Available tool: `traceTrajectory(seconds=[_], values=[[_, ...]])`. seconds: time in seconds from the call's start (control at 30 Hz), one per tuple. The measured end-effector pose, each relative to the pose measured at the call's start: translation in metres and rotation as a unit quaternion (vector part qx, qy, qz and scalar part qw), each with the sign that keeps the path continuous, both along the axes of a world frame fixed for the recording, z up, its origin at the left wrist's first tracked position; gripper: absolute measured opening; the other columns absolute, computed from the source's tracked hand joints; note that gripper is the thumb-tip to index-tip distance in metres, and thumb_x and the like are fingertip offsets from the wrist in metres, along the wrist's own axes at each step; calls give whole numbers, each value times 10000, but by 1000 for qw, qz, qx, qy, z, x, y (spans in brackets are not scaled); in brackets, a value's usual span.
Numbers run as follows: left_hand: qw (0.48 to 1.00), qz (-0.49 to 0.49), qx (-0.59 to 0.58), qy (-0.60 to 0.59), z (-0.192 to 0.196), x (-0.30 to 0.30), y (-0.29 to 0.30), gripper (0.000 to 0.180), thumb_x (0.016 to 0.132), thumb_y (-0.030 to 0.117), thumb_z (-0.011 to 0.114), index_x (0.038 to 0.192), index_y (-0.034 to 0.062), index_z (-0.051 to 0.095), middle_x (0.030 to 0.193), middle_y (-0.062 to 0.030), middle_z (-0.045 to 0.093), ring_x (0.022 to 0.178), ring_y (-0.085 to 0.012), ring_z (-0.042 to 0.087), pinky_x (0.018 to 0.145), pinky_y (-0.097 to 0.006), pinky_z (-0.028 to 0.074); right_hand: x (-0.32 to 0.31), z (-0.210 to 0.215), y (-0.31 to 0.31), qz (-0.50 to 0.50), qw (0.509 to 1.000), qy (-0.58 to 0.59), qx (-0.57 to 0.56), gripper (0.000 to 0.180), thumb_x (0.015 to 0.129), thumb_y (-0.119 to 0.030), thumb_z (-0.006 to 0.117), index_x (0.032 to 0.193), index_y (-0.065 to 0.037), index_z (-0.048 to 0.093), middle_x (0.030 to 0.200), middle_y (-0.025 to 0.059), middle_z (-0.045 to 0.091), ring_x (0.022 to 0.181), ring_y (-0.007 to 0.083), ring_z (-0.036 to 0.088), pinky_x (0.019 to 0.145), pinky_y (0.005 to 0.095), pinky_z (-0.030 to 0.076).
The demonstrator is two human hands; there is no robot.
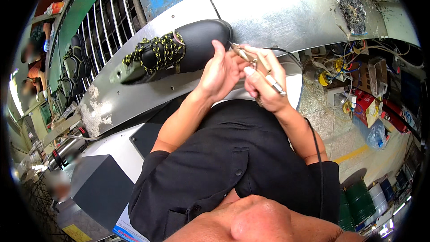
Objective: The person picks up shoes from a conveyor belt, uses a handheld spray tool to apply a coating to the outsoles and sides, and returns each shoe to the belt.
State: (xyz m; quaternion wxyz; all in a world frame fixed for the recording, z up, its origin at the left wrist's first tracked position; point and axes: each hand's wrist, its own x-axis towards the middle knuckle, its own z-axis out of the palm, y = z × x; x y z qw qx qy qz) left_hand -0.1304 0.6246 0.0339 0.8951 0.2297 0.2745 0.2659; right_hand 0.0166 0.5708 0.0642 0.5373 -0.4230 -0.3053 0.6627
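Note:
A black work shoe with black and yellow laces lies on its side on the metal bench, toe to the right. In my right hand, just right of the toe, is a slim silver hand tool; its narrow end points toward the toe edge. Whether that end touches the shoe I cannot tell. Close beside the toe, my left hand has its thumb raised and its fingers apart, reaching toward the tool. Its fingertips are partly hidden beside my right hand.
The curved metal bench runs across in front of me, with a dark crusty patch at its far right. More shoes stand by the rack on the left. Tubes and a red box are at right. Other people are at far left.

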Motion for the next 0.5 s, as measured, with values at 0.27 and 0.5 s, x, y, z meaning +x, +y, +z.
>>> traceTrajectory(seconds=[0.27,0.5], values=[[806,-24,505,307,38,-58,-10,647,924,443,598,1348,-27,460,1313,-211,561,1220,-287,558,972,-353,463,-15,-22,17,-9,998,-40,58,350,910,-26,532,1253,24,480,770,63,617,603,97,575,563,244,475],[522,378,583,495,66,-173,-41,974,738,524,773,1378,-86,364,1363,-252,487,1268,-339,492,1091,-425,358,-13,-24,55,1,997,25,76,292,910,-24,527,1181,84,517,741,88,620,601,111,584,569,253,489]])
